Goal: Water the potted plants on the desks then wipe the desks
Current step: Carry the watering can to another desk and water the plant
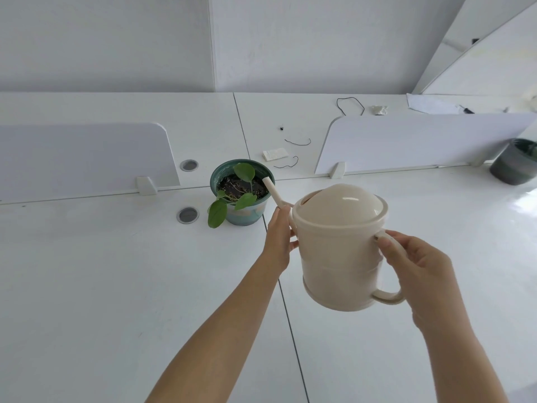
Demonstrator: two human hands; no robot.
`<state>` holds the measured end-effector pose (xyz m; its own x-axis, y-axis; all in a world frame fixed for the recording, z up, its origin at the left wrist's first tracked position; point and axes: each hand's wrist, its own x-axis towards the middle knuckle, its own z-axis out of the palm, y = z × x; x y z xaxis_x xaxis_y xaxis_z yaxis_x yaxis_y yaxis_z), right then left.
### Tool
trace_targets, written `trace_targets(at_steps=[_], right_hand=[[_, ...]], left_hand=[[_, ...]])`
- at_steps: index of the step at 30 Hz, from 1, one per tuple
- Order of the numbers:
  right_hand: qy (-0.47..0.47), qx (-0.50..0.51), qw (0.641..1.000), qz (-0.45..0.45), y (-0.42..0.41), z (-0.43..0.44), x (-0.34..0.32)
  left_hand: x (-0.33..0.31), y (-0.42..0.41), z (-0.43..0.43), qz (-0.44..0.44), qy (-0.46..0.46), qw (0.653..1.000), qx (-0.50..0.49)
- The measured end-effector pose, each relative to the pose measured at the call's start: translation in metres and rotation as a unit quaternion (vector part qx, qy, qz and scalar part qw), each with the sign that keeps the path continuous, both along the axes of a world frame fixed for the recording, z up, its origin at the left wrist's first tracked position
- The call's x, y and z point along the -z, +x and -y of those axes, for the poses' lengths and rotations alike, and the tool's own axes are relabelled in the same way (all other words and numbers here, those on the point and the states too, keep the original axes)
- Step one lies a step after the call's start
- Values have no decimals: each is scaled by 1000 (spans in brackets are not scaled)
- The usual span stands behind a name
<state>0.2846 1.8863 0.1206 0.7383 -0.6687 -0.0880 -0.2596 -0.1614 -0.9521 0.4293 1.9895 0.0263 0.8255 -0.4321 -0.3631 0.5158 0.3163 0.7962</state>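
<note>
So we've got the cream plastic watering can with the domed lid (340, 245) lifted off the white desk (116, 286) and tipped toward the green ceramic pot with the leafy little plant (239, 193). Our right hand (412, 266) is wrapped around the loop handle, thumb pressed on top. Our left hand (280, 242) is cupped against the front of the can near the base of the spout, fingers loosely curled and steadying it rather than gripping hard. The thin spout tip (266, 179) sits right over the pot's rim, just above the dark soil. We can't make out any water actually coming out, so whether it's pouring yet is anyone's guess.

Progress-wise, we'd say we're early — this looks like the first plant being watered. There's a second pot, a dark grey one (513, 162), over at the far right edge past the white divider panel (406, 141), with only a sliver of green showing, so that one probably needs water too.

Wiping hasn't started as far as we can tell — the far desk has bits of black wire (350, 104) and a small folded white cloth or tissue (274, 154) lying on it, and nothing for wiping is in either hand.
</note>
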Motion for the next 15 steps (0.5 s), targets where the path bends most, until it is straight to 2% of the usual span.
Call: trace_targets(at_steps=[6,15], right_hand=[[-13,-9,1000,-3,19,4,-5],[-48,-21,998,-17,23,9,2]], left_hand=[[4,25,13,25,4,1000,-16],[21,29,18,15,-12,1000,-20]])
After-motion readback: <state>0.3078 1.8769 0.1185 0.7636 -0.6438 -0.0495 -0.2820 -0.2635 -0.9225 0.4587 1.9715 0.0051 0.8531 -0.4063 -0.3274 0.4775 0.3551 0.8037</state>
